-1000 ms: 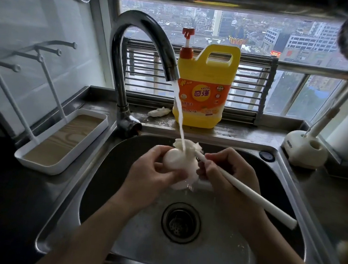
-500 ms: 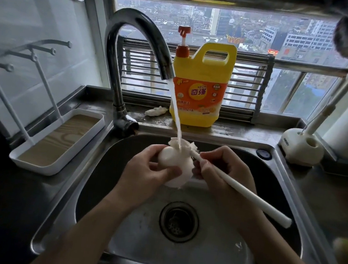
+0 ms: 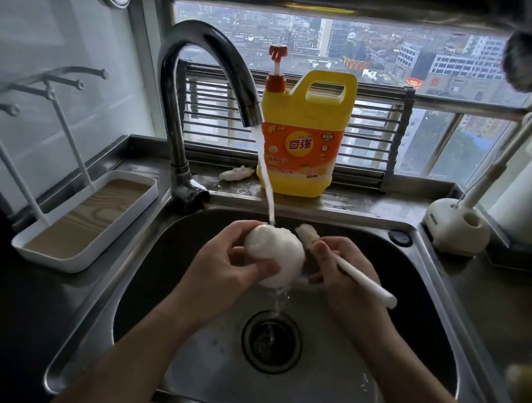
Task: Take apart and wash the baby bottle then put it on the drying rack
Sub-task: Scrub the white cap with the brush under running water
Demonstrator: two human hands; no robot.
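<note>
Over the steel sink (image 3: pixel 410 317): grips smooth, rounded bottle (image 3: pixel 273 257) in left hand (image 3: pixel 224 263), pinches slim white brush (image 3: pixel 371 288) in right hand (image 3: pixel 346 298), bristles just beside.

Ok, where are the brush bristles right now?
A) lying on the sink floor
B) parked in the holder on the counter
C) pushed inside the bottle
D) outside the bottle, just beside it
D: the right hand grips the brush with its bristles in the open next to the bottle, which the left hand holds under the tap water.
</note>
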